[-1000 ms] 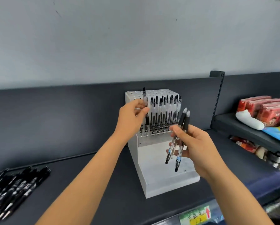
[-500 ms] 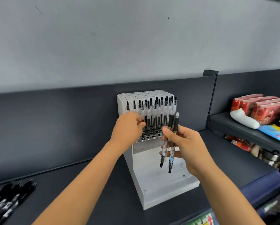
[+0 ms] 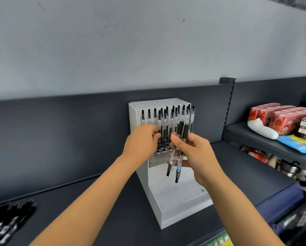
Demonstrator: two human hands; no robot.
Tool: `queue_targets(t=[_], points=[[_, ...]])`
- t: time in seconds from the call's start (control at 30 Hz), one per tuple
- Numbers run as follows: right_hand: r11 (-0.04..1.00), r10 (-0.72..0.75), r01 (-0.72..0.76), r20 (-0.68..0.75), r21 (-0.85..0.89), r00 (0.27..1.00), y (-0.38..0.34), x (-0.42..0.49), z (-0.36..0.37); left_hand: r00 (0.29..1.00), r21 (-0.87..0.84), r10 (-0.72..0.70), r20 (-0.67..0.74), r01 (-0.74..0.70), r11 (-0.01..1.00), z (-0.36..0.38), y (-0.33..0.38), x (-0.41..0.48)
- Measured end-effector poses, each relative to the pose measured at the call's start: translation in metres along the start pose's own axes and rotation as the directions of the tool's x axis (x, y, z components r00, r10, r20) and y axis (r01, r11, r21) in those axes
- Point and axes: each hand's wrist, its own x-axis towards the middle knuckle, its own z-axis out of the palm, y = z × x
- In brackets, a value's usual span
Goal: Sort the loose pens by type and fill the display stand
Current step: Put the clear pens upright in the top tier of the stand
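White blocky display stand (image 3: 177, 197) sits mid-shelf, stepped base, perforated top plate. Rows of standing pens (image 3: 173, 118) fill its rear holes: clear plastic barrels, black clicker tops, all upright. Front row of metal-ringed sockets (image 3: 163, 150) is shiny and round. Left hand (image 3: 141, 141) is at the stand's front left, fingers curled against the lower barrels; can't tell if they pinch one. Right hand (image 3: 196, 153) is just in front of the stand, thumb and curled fingers pinching two pens (image 3: 178, 167): black rubbery grips up, clear barrels, blue label bands, tips tilted down-left. Loose black pens (image 3: 8, 222) are heaped at the far left on the matte dark shelf (image 3: 77, 201). Glossy red packs (image 3: 280, 118) are stacked on the right-hand shelf, well apart.
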Motion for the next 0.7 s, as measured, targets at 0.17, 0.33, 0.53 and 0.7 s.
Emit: queue_targets(t=[0.17, 0.33, 0.53, 0.7], points=[[0.997, 0.044, -0.043, -0.009, 0.064, 0.999, -0.005, -0.002, -0.002, 0.999, 0.125, 0.036, -0.022, -0.033, 0.992, -0.019, 0.004, -0.013], [0.985, 0.058, -0.065, 0.048, 0.158, 0.997, -0.013, -0.002, 0.000, 0.961, -0.314, 0.090, 0.263, -0.003, 0.949, -0.041, 0.023, -0.032], [0.969, 0.097, -0.119, 0.109, 0.216, 0.989, -0.020, -0.007, 0.005, 0.983, -0.482, 0.047, 0.180, 0.046, 0.875, -0.053, 0.010, -0.033], [0.936, 0.138, -0.125, -0.017, 0.328, 0.990, -0.023, -0.005, -0.004, 0.985, -0.592, -0.064, 0.160, 0.147, 0.792, -0.078, -0.006, -0.027]])
